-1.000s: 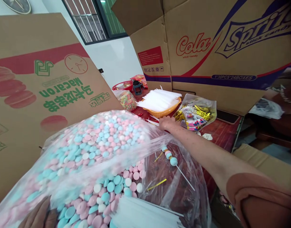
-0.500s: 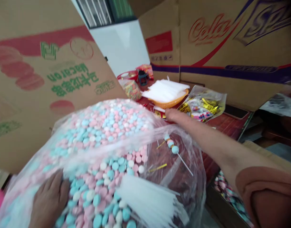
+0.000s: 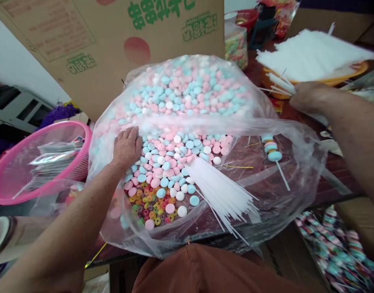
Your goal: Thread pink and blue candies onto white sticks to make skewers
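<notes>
Head view: pastel candies [image 3: 171,158] heaped in an open bag [image 3: 187,125]

The left hand [image 3: 127,146] lies at the left edge of the bag's mouth, beside the pink, blue and white heap, its fingers stretched out rather than curled. Small ring candies [image 3: 156,205] show at the near end, and a bundle of white sticks [image 3: 220,187] fans out to the right. Farther right is a candy skewer [image 3: 274,156]. Over on the far right, the right hand [image 3: 311,97] is just beside an orange basket [image 3: 353,74] piled with more sticks; a few loose sticks [image 3: 280,84] meet its fingertips, which are hidden, so I cannot tell whether they grip. Left of the bag sits a pink basket [image 3: 86,150].
</notes>
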The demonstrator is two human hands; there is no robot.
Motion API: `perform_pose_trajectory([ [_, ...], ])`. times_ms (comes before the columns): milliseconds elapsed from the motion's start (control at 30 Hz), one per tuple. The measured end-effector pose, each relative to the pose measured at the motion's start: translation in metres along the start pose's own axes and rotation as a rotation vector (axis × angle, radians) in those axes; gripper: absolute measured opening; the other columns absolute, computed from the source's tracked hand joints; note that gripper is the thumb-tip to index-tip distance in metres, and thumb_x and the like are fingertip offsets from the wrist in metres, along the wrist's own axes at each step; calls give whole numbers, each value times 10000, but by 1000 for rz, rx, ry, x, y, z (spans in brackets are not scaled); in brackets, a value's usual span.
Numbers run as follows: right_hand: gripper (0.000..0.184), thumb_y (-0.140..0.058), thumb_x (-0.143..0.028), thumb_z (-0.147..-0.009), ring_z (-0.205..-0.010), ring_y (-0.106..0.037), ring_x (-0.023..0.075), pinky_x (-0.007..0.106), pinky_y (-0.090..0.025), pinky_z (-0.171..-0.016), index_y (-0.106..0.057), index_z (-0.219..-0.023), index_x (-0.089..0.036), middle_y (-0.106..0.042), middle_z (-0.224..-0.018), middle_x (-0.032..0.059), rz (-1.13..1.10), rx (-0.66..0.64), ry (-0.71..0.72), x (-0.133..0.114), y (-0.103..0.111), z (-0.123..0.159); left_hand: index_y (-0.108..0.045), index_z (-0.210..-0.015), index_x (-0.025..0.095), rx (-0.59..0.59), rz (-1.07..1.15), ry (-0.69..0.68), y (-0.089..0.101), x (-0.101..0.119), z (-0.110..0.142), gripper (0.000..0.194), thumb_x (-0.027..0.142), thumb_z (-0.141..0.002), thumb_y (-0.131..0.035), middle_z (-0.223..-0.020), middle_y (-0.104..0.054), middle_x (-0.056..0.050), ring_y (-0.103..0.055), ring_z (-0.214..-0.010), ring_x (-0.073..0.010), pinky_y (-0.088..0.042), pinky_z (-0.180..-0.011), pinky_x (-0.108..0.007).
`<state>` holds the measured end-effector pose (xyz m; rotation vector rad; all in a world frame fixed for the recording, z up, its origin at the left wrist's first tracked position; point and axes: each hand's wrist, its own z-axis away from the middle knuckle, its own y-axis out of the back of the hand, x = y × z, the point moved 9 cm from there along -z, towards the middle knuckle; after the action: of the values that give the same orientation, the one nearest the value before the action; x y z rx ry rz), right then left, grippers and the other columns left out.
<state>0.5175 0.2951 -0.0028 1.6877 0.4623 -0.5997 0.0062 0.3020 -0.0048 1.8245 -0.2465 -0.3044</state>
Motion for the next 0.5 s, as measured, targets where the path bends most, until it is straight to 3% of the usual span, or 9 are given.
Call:
perform_pose_trajectory([
  [100, 288, -450, -577, -736, -971, -593, 324, 469, -499, -737, -598, -915, -406, -645, -715, 58, 88, 11, -7, -32, 6, 34, -406, -1272, 123, 1, -5, 21, 1, -1, -1, 475, 334, -872, -263, -1306, -444, -136, -385, -1182, -300, -297, -964, -435],
  [167, 298, -374, -500, -793, -887, -628, 291, 433, -514, -678, -566, -1001, -404, -659, -761, 51, 144, -63, 18, -72, -16, 81, -408, -1264, 129, 9, -11, 16, 2, -1, -2, 470, 342, -874, -255, -1309, -442, -128, -387, -1182, -295, -299, -967, -425],
  [200, 282, -390, -435, -798, -832, -642, 268, 397, -516, -653, -575, -1005, -379, -666, -778, 49, 153, -135, 33, -94, -37, 110, -407, -1260, 129, 14, -16, 6, 3, 0, -2, 467, 342, -875, -250, -1307, -444, -124, -392, -1178, -290, -302, -968, -417],
  [267, 339, -386, -266, -810, -878, -629, 243, 375, -490, -724, -550, -1105, -302, -666, -924, 78, 238, -431, -15, -129, -98, 170, -400, -1252, 118, 23, -33, -21, 5, 1, -3, 463, 333, -877, -233, -1298, -451, -123, -407, -1168, -281, -306, -974, -402],
  [333, 333, -432, -207, -787, -757, -648, 226, 332, -494, -629, -578, -1082, -257, -682, -871, 90, 264, -526, -61, -156, -139, 207, -402, -1236, 111, 28, -68, -32, 5, -2, -4, 468, 336, -869, -220, -1282, -465, -134, -430, -1148, -289, -323, -965, -412],
  [400, 419, -508, -250, -764, -872, -623, 275, 379, -487, -690, -538, -1180, -213, -650, -1023, 147, 296, -509, -71, -171, -152, 212, -395, -1231, 117, 38, -93, -69, 3, -4, -7, 493, 368, -863, -184, -1259, -479, -151, -440, -1140, -301, -334, -962, -425],
  [433, 501, -557, -293, -743, -967, -586, 298, 405, -469, -759, -499, -1233, -208, -619, -1101, 156, 316, -475, -59, -173, -145, 203, -376, -1243, 121, 40, -99, -90, 1, -6, -9, 510, 385, -860, -167, -1252, -481, -160, -434, -1148, -307, -333, -966, -430],
  [500, 541, -602, -337, -722, -1056, -533, 304, 409, -423, -853, -497, -1239, -217, -596, -1154, 133, 375, -378, -79, -161, -109, 172, -308, -1288, 126, 46, -91, -118, -5, -12, -11, 547, 400, -843, -149, -1233, -483, -181, -432, -1150, -326, -327, -973, -442],
])
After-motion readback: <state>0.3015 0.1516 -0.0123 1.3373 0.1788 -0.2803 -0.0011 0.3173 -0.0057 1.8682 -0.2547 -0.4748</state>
